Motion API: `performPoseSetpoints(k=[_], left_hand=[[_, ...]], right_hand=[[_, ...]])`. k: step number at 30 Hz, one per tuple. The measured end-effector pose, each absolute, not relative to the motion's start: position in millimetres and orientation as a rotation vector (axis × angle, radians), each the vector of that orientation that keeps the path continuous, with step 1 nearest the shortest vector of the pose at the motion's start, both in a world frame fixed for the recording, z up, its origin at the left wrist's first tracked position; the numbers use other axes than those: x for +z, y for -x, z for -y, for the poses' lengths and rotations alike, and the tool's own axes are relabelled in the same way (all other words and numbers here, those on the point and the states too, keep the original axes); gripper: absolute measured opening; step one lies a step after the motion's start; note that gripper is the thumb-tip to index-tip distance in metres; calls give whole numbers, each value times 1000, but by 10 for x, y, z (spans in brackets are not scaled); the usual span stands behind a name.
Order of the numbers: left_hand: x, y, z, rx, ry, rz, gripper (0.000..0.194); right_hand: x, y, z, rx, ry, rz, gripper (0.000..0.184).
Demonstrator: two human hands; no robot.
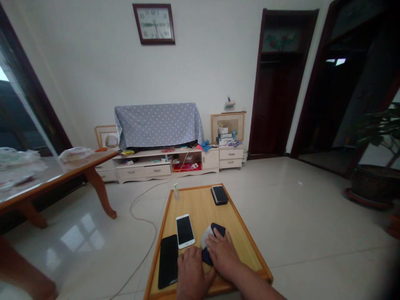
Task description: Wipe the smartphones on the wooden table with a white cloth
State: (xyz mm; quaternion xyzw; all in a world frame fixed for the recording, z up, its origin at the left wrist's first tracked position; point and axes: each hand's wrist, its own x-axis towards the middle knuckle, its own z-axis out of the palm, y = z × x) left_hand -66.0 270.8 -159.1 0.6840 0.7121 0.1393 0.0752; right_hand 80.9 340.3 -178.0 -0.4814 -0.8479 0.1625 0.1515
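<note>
Dark blue cloth (217, 230) with white tissue (205, 237) lies at lower centre on a wooden board (250, 250), beneath the right hand (222, 254), its fingers spread open. The left hand (191, 273) rests just beside, its grip unclear, below a white smartphone (185, 231).

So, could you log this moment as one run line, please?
left hand: beside dark blue item | right hand: on it | nearby: white smartphone

Square wall clock (153, 24) showed dark hour numerals around face, 12 at top; labels on stacked boxes (223, 136) and small bottle (176, 192) too small to read.
</note>
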Motion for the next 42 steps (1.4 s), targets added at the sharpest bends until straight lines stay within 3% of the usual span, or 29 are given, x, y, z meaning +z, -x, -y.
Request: performPoseSetpoints(k=[4,11,16,28,34,42], left_hand=[[-1557,633,-2690,426,-2038,-2141,53],[-1674,642,-2733,479,-2053,-2169,43],[-1703,646,-2736,512,-2046,-2166,51],[-1524,608,-2716,429,-2079,-2161,53],[-1446,609,-2708,366,-2063,-2126,49],[-1441,587,-2693,381,-2074,-2143,55]], right_hand=[[-1811,-865,-3533,422,1599,2367,47],[-1825,-761,-3433,474,1376,2497,48],[-1771,-824,-3582,422,1604,2400,49],[-1699,-1046,-3576,523,1654,2437,51],[-1675,-1080,-3355,597,1411,2579,50],[-1708,-1242,-3451,495,1602,2438,45]])
